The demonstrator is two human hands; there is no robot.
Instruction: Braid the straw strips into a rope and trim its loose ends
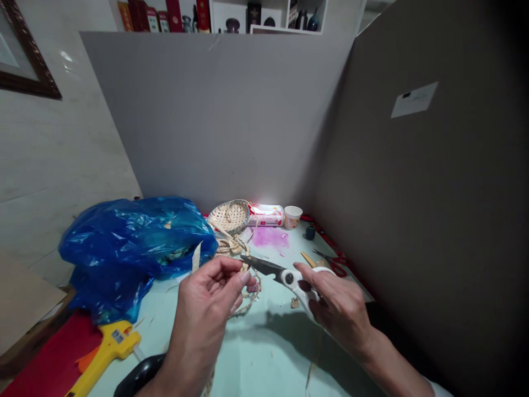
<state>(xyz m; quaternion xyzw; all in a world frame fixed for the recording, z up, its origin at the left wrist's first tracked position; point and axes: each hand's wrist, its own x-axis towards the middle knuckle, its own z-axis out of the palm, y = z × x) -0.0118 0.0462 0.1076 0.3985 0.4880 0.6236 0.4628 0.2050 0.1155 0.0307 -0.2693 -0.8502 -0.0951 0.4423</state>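
My left hand (212,298) pinches a pale braided straw cord (244,268) between thumb and fingers, in the middle of the view. More of the braid hangs below and behind that hand. In my right hand (341,306) is a pair of scissors (291,278) with white handles and dark blades. The blades point left, and their tips are at the cord beside my left fingertips. They look nearly closed; whether straw lies between them I cannot tell. Behind the hands lies a coil of braided cord (233,244).
A blue plastic bag (140,237) fills the left, with a yellow glue gun (109,353) in front. At the back stand a woven basket (230,216), a tissue pack (267,215) and a paper cup (293,216). Red-handled scissors (339,266) lie right. Grey panels (231,121) bound the table.
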